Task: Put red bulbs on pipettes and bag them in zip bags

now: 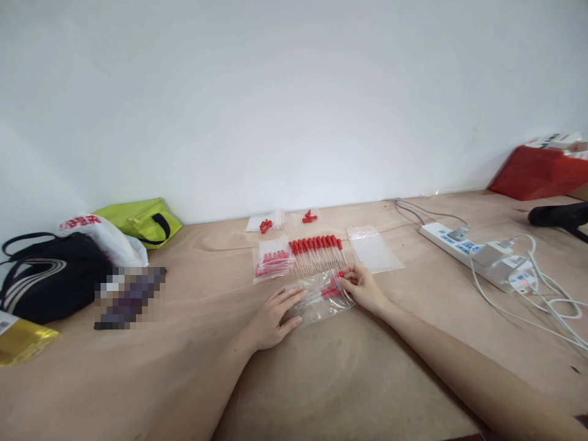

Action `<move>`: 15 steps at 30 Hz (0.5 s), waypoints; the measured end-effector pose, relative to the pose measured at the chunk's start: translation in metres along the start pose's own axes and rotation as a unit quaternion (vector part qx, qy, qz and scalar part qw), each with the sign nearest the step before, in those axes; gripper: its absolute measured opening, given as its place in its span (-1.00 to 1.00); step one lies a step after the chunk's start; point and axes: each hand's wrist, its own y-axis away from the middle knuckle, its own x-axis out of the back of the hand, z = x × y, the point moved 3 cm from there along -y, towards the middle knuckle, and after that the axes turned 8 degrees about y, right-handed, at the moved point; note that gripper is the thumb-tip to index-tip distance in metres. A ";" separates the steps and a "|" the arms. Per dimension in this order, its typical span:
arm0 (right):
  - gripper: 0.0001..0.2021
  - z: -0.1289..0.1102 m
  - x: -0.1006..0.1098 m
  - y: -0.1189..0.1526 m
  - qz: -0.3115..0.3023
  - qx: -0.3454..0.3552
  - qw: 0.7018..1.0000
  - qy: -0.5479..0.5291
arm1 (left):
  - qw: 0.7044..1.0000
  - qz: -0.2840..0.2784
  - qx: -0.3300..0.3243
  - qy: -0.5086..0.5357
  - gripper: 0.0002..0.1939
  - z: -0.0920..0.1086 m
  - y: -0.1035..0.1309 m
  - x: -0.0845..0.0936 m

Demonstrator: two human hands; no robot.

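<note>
- Right hand (362,291): thumb and fingers pinching the right end of the clear bag (315,313); can't tell if a red bulb is in the grip too.
- Left hand (275,315): fingers laid on the bag's left end, thumb spread away from them.
- Clear bag lies between the hands, near side of the table (202,294); red-bulbed droppers (331,290) inside, bulbs toward the right. Count unclear through the plastic.
- Just beyond it: row of droppers (316,245), side by side, red bulbs at the far end, pale stems toward the near side.
- Left of row: filled bags (274,264), overlapping, red bulbs showing.
- Right of row: flat bag (374,251).
- Farther, near the wall (294,110): two small heaps of red bulbs, left heap (265,226) and right heap (310,217), each on clear plastic.
- Right: power strip (443,239) with chargers (493,254) and white cables (558,306).
- Far right: red bag (537,171), black object (558,215) nearer.
- Left: black bag (55,285), white sack (105,236), green pouch (142,220), yellow packet (25,343), pixelated item (131,300).
</note>
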 end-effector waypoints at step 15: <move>-0.85 -0.010 0.021 -0.029 0.064 0.073 0.950 0.296 | 1.000 -0.015 0.000 0.013 -0.63 0.002 -0.002 0.001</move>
